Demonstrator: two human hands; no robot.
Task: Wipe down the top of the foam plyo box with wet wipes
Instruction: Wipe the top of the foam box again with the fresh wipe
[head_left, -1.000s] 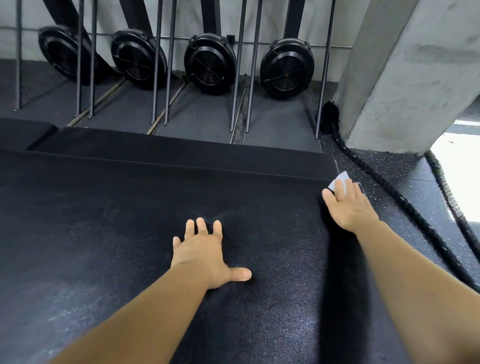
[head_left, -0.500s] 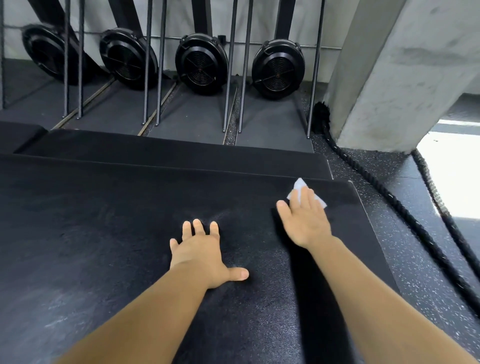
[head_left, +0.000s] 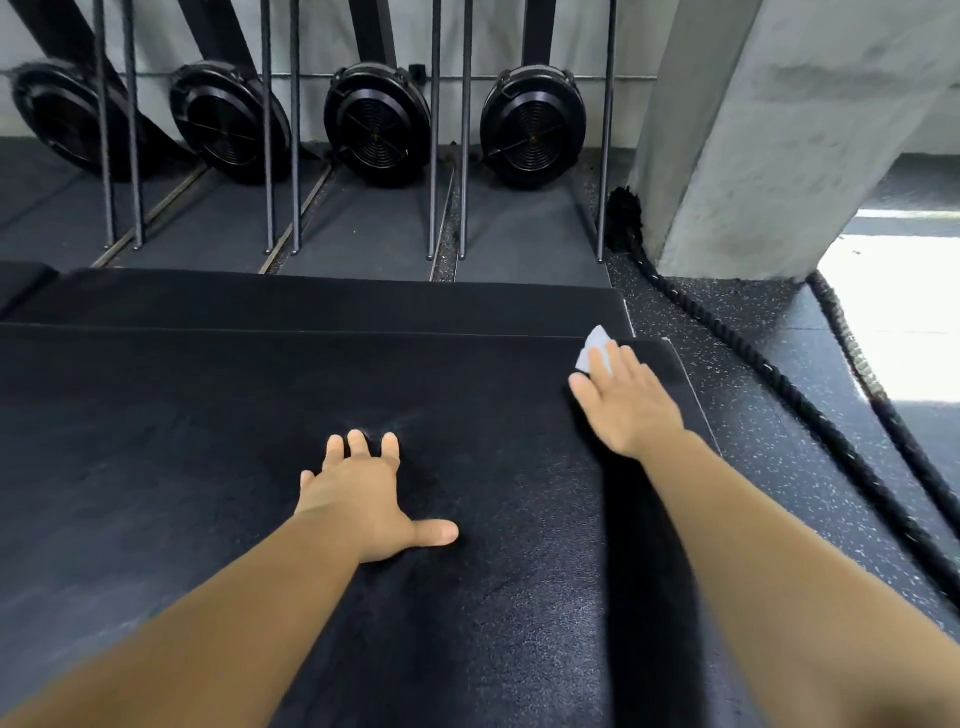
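The black foam plyo box fills the lower left and middle of the head view, its textured top facing me. My right hand lies flat near the box's far right corner, straight fingers pressing a white wet wipe against the top; only the wipe's far end shows beyond my fingertips. My left hand rests on the middle of the top, fingers spread and thumb out to the right, holding nothing.
A second black box lies just behind. Several upright rowing machines and thin metal bars line the back wall. A concrete pillar and thick battle ropes sit on the speckled floor at right.
My right hand slid the wipe left from the box's right edge, then back right and farther toward the far corner. My left hand stayed planted.
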